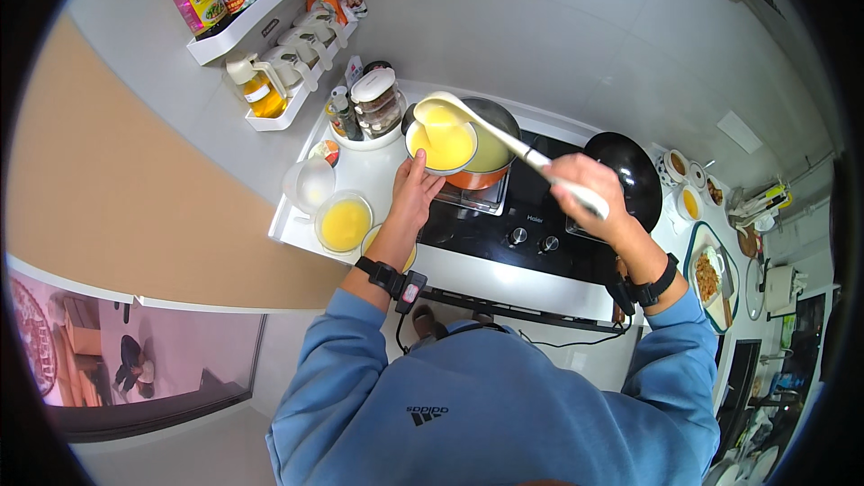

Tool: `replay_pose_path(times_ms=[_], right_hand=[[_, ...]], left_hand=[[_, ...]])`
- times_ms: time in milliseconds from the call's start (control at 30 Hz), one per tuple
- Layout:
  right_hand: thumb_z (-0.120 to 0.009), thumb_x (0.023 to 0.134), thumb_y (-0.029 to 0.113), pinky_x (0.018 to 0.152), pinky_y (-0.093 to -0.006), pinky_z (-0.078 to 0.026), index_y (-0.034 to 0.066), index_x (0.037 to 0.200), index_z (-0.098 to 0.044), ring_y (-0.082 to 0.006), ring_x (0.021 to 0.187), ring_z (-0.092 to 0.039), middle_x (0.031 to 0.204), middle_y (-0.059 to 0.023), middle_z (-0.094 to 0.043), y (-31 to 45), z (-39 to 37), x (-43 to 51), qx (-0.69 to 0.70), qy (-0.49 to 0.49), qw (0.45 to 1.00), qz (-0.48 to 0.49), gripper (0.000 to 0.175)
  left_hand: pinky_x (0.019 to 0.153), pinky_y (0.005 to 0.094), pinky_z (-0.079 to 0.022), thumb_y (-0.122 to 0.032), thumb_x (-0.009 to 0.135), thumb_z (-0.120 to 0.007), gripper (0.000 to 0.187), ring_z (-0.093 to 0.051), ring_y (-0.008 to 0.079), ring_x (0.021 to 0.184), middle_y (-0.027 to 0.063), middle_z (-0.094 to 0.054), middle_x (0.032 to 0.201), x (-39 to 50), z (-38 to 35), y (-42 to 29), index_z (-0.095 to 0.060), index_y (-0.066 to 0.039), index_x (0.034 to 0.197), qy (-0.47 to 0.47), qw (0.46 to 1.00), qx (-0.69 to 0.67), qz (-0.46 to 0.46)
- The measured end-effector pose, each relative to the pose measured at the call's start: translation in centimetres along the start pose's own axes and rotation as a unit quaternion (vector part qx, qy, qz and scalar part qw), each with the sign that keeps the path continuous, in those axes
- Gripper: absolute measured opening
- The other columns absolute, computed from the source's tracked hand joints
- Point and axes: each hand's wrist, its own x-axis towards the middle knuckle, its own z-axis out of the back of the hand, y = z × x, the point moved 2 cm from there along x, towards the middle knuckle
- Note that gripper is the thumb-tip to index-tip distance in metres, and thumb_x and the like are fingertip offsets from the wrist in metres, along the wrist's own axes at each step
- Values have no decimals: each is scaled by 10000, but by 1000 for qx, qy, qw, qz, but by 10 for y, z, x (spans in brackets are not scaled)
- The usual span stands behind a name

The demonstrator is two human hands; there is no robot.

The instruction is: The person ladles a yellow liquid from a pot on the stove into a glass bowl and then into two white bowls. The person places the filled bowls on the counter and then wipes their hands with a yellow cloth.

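Observation:
My left hand holds a bowl of yellow liquid from below, its thumb on the rim, beside an orange pot. My right hand grips the handle of a cream ladle. The ladle's head is tipped over the bowl, and yellow liquid runs from it into the bowl. Pale yellow liquid shows inside the pot, which stands on the left burner of a black gas hob. A glass bowl of yellow liquid stands on the left counter; another is partly hidden behind my left forearm.
An empty-looking translucent bowl and a tray with stacked jars are at the left. A black wok sits on the right burner. Further right lie small bowls and a board with chopped food and a knife. Wall shelves hold bottles.

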Motion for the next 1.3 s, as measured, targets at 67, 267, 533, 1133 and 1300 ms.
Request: replay_pose_path(times_ms=[67,267,533,1133,1300], right_hand=[[-697,825,77,680,-367,-559,30,1000,-677,-280,784,-658,891,-105,-655,8,-5,-5,-47,52,994,86,182],[-590,936,84,791,-327,-534,-34,1094,-628,-221,861,-678,980,-170,-681,-8,-29,-33,100,-88,982,-135,201],[-610,964,147,816,-300,-533,7,1123,-645,-169,886,-673,1004,-93,-678,-90,-42,-50,88,-134,941,-298,215],[-615,963,186,734,-269,-556,5,1134,-638,-130,806,-662,930,-83,-688,-135,-101,-60,341,-24,847,-407,250],[-501,957,259,575,-288,-568,14,1058,-632,-183,612,-666,759,-113,-668,-156,-62,-44,315,-78,771,-548,295]], left_hand=[[1074,447,-396,-487,934,-608,608,-541,259,1209,122,-546,1284,-1,0,-1,-381,-78,1322,-13,1000,-2,-3],[1021,420,-441,-451,921,-649,691,-569,263,1161,151,-545,1239,-2,3,-3,-319,-27,1355,-30,999,-20,-14],[1021,415,-447,-441,937,-629,603,-571,256,1159,139,-556,1229,-13,11,-7,-360,-43,1301,-36,999,-13,-16],[982,391,-480,-401,967,-595,459,-625,214,1085,111,-615,1162,-53,19,-13,-427,-76,1244,-47,999,-10,-9],[999,411,-464,-404,970,-589,469,-619,219,1100,114,-609,1185,-49,21,-11,-418,-77,1260,-54,998,-17,-11]])
